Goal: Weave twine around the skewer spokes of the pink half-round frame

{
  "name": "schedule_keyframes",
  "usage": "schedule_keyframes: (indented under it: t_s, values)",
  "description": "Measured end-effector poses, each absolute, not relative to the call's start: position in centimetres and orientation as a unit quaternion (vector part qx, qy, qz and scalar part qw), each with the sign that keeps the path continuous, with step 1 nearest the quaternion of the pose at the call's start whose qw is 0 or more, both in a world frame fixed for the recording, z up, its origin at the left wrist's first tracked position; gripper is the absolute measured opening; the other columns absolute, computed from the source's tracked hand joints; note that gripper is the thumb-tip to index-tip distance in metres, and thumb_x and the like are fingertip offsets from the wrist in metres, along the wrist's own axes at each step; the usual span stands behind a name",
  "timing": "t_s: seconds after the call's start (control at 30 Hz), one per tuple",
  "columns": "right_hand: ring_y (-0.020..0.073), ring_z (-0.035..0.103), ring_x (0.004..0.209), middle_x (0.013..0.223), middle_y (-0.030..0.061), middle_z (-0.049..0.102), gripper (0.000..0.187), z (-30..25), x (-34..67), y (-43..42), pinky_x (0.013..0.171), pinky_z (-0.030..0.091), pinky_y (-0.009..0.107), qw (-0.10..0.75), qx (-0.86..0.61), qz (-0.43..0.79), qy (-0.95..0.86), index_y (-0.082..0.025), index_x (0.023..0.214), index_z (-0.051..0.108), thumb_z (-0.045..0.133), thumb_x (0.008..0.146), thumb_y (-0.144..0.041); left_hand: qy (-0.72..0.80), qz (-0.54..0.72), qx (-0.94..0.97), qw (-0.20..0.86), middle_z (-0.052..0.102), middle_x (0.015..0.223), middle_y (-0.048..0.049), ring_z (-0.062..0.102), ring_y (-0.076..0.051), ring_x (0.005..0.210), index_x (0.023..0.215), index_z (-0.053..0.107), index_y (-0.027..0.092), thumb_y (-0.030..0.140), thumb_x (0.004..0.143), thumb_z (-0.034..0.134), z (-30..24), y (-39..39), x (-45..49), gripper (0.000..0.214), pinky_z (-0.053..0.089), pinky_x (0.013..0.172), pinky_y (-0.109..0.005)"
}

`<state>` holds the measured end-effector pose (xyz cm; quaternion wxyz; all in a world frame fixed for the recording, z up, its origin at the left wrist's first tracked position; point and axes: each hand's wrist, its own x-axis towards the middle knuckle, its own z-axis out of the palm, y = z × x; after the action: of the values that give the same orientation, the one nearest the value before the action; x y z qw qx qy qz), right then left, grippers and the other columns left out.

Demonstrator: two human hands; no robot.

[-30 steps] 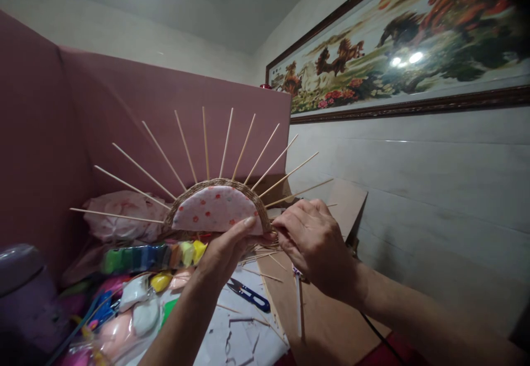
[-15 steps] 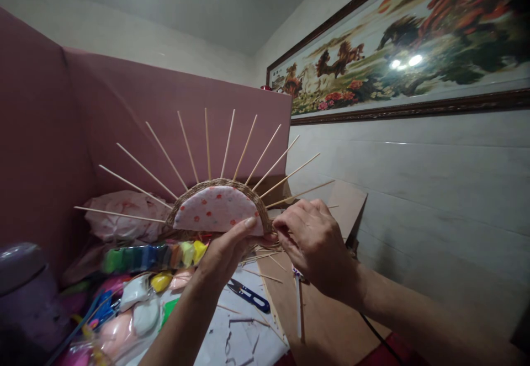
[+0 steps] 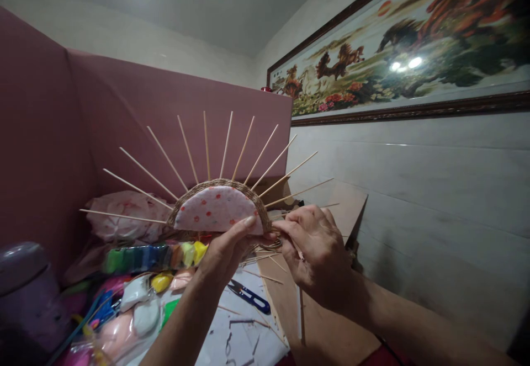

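Observation:
My left hand holds up a round basket base covered in pink spotted cloth, thumb pressed on its face. Brown twine is woven round its rim, and several thin wooden sticks fan outward from it. My right hand is at the base's right edge with fingers pinched together on the twine between the sticks. The lower half of the base is hidden behind my hands.
Below lie blue thread snips, loose sticks and scraps on white paper, and packets of coloured clay. A brown board sits under my right arm. A pink partition stands behind; a framed horse picture hangs on the right wall.
My right hand has dropped slightly and rolled its fingers down at the base's right edge. The basket base and my left hand stay almost still.

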<state>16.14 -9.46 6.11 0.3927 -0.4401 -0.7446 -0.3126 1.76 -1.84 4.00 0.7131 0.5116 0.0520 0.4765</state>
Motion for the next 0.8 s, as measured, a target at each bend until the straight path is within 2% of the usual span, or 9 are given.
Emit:
schedule_keyframes:
  t_s: [0.8]
  values:
    - [0.0222, 0.045, 0.079, 0.08, 0.0074, 0.058, 0.02, 6.38, 15.57, -9.59, 0.071, 0.034, 0.039, 0.408, -0.448, -0.315, -0.731, -0.016, 0.091, 0.064, 0.048, 0.079, -0.013, 0.06, 0.491, 0.506, 0.707, 0.071, 0.08, -0.0094, 0.065, -0.023, 0.076, 0.08, 0.07, 0.011, 0.024, 0.076, 0.058, 4.13, -1.87, 1.68, 0.018, 0.051, 0.073, -0.035]
